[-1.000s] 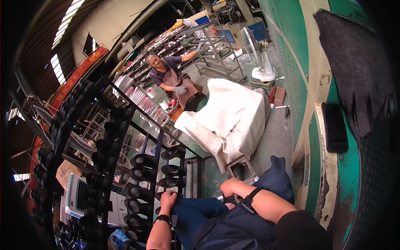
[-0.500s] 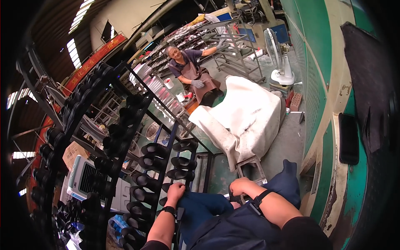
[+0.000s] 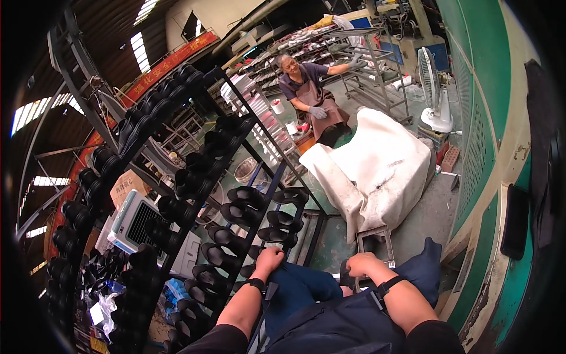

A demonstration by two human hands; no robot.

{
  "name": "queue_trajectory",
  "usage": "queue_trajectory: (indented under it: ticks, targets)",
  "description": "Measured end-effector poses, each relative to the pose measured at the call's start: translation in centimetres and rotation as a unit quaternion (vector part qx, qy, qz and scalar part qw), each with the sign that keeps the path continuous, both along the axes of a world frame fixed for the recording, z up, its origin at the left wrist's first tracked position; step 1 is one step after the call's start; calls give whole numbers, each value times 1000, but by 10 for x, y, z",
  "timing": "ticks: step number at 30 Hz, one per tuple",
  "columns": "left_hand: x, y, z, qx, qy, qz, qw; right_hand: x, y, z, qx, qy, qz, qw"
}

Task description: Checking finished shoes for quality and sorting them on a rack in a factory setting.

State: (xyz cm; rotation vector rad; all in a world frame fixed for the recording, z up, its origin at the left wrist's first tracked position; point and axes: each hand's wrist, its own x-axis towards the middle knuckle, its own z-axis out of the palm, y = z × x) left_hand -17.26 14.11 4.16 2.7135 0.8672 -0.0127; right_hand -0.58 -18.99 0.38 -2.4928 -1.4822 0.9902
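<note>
At the far left, a slanted dark metal rack (image 3: 206, 199) carries rows of black shoes (image 3: 220, 258), their openings facing up in the nearer rows. Behind it hangs a red banner (image 3: 165, 68), and through the gaps show a cardboard box (image 3: 125, 187) and a white air cooler (image 3: 138, 221) with a dark grille.

The left hand (image 3: 270, 259) lies by the left knee of the blue trousers (image 3: 298, 286), just beside the nearest shoes; its fingers are curled, and whether they grip anything I cannot tell.

Beyond the rack, a co-worker (image 3: 303, 88) in a brown apron and grey gloves sits low, one arm stretched toward a metal trolley (image 3: 377, 76).

The right hand (image 3: 364, 265) is over the lap, knuckles up and fingers bent down beside a small dark item (image 3: 345, 273); the fingertips are hidden, so I cannot tell if they hold it. Just ahead of this hand stands a worn metal frame (image 3: 388, 246), at the lower edge of a stained white sheet (image 3: 383, 171) draped over something bulky.

Further right are a white pedestal fan (image 3: 435, 115), a reddish brick (image 3: 451, 158), a green panel (image 3: 492, 76) and a black smartphone (image 3: 515, 221) lying against the green-and-cream metalwork.
</note>
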Motion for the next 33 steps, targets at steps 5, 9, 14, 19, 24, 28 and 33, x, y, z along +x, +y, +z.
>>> queue_trajectory:
  ticks: [5, 9, 14, 19, 24, 28, 33]
  targets:
    - [-1, 0, 0, -1, -5, 7, 1000, 3, -3, -4, 39, 7, -41, 998]
    - [-1, -2, 2, 5, -9, 5, 1000, 1, -1, 7, 5, 27, -30, 999]
    - [4, -13, 6, -3, -5, 17, 1000, 6, -4, -4, 27, -17, -47, 998]
    - [-2, -5, 5, -3, 0, 14, 1000, -4, -2, 3, 7, 22, -24, 999]
    - [2, -8, 4, -6, -4, 21, 1000, 3, 0, -8, 7, -1, -24, 1000]
    - [0, -3, 4, 2, -3, 19, 1000, 1, 0, -3, 16, 14, -21, 1000]
    - [1, -2, 3, -2, 5, 18, 1000, 1, -2, -8, 33, 8, -27, 999]
